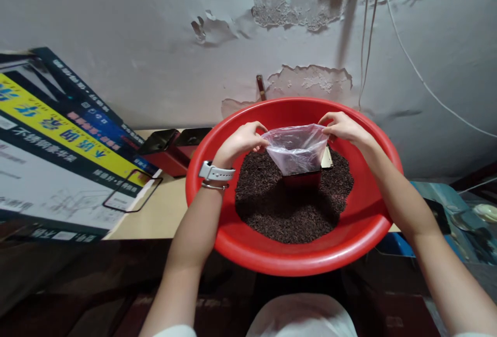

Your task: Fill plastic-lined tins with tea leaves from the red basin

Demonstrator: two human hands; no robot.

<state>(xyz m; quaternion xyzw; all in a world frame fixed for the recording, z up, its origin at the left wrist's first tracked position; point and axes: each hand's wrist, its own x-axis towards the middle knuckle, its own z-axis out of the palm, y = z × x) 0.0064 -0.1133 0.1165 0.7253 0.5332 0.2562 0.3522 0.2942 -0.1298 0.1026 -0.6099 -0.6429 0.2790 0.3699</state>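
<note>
A thin clear plastic bag is stretched open between my two hands. My left hand pinches its left top corner, and my right hand pinches the right one. The bag's lower part sits in a small dark red box, whose inside I cannot see. That box stands in a heap of dark brown loose leaves or grains, possibly tea. All of this lies in a large red plastic basin. Behind the box, to its right, a gold-coloured piece shows, partly hidden by the bag.
Two red boxes with black tops stand left of the basin on a pale tabletop. A large printed carton leans at the far left, with a black wire-like frame by it. Behind is a peeling wall with hanging cables.
</note>
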